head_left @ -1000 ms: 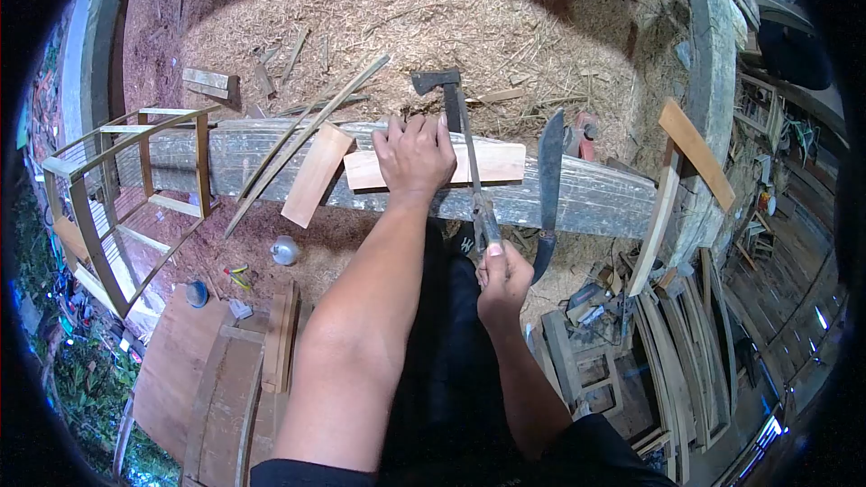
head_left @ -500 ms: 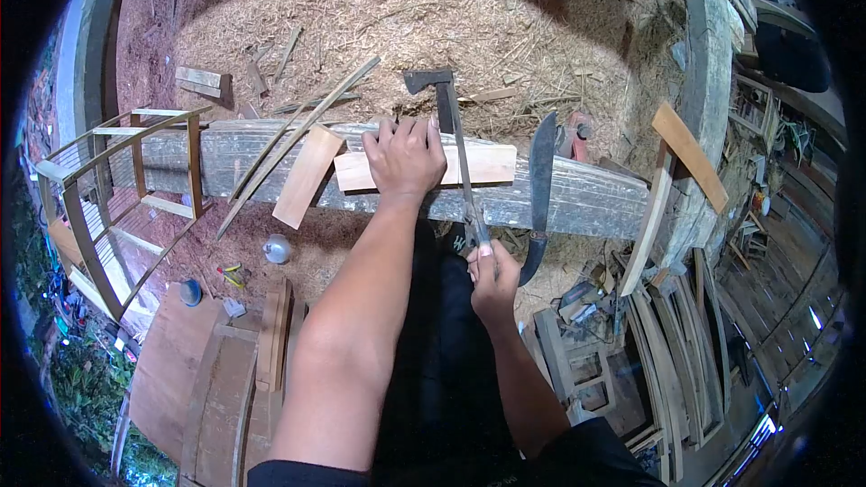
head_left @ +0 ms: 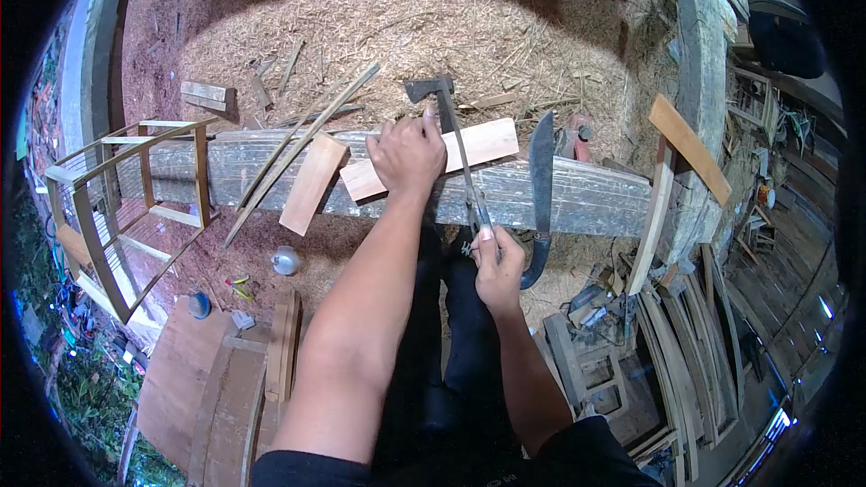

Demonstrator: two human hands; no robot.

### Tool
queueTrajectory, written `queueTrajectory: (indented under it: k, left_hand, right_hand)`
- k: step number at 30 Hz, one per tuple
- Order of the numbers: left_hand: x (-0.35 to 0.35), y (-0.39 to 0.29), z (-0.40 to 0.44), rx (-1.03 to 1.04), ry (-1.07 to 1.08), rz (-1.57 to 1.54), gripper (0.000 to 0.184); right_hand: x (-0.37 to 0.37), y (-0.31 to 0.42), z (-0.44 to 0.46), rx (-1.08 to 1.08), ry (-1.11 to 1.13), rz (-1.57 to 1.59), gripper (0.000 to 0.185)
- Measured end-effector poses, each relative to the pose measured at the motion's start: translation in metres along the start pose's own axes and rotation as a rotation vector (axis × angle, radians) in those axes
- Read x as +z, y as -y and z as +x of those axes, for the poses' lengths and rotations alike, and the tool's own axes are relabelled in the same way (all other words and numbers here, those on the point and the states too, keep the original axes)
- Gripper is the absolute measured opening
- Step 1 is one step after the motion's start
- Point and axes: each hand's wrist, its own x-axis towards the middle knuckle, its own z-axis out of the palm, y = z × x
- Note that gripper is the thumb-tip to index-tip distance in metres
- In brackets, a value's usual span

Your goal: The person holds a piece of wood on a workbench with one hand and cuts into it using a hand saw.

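Note:
My left hand (head_left: 408, 155) lies over a pale wooden board (head_left: 487, 142), fingers curled on its far side and thumb raised beside the saw blade. The board rests slantwise on a weathered timber beam (head_left: 595, 203), right end farther from me. Closed around a handle at the near side of the beam, my right hand (head_left: 499, 269) holds a thin long tool that looks like a hand saw (head_left: 463, 149), seen nearly edge-on across the board. Beyond the board is a dark axe head (head_left: 422, 88). A machete (head_left: 541, 171) lies just right of the saw.
Left of the board lie a second pale board (head_left: 313, 185) and long thin strips (head_left: 311, 144). A wooden frame (head_left: 135, 149) stands at the beam's left end. A curved plank (head_left: 690, 149) leans at the right. Wood shavings (head_left: 361, 18) cover the far ground.
The board has turned on the beam: its right end has swung away from me and its left end nearer. My left hand stays on it, and my right hand still holds the saw.

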Motion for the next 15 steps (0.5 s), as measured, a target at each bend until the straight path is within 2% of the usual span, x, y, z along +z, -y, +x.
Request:
queueTrajectory:
  k: [1,4,9,11,15]
  left_hand:
    - [0.002,-0.001,-0.001,-0.047,0.008,0.009,0.040]
    - [0.004,0.000,-0.001,-0.015,-0.039,0.026,0.041]
    - [0.003,-0.001,0.000,-0.035,-0.009,0.040,0.039]
    - [0.005,0.001,0.002,-0.032,-0.010,0.043,0.038]
    - [0.008,0.004,-0.001,-0.023,0.011,0.060,0.041]
  right_hand:
    - [-0.003,0.001,-0.003,0.092,0.047,0.070,0.030]
    - [-0.015,0.020,-0.013,0.108,0.062,0.072,0.031]
    - [-0.034,0.019,-0.048,0.022,0.064,-0.107,0.033]
    - [-0.036,0.024,-0.043,-0.019,0.061,-0.144,0.034]
    - [-0.022,0.046,-0.009,0.074,0.047,-0.137,0.033]
